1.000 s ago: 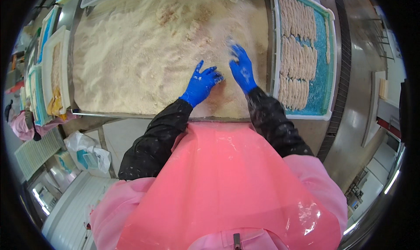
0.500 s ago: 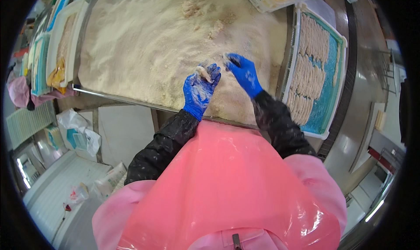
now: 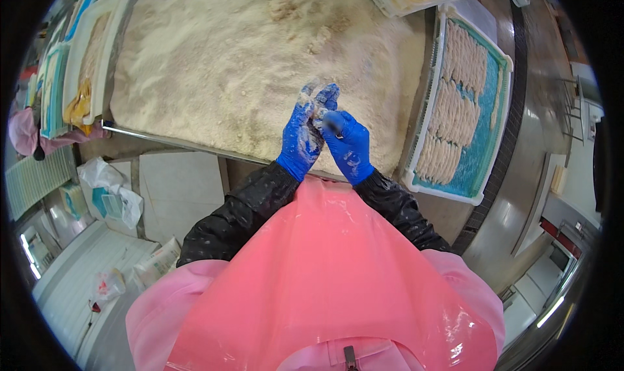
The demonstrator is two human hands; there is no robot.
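Over the near edge of a shallow metal pan of pale crumbs (image 3: 227,78), my two blue-gloved hands meet. My left hand (image 3: 302,137) is cupped, its palm and fingers dusted with crumbs. A small crumb-coated strip (image 3: 319,113) lies between its fingers, mostly hidden. My right hand (image 3: 351,147) is curled, its thumb and fingers pressing on the strip against the left one. To the right, a white-rimmed tray (image 3: 478,197) with a blue-green lining holds rows of coated strips (image 3: 452,111).
Stacked crates (image 3: 396,4) stand at the far right of the pan. On its left is a white tray (image 3: 97,52) with a yellow glove (image 3: 79,103) on its near end. A plastic bag (image 3: 110,182) hangs at lower left. Clumps lie on the crumbs.
My right hand has moved left and nearer to me, coming together with my left hand. My left hand has turned inward, and the strip is now pressed between both.
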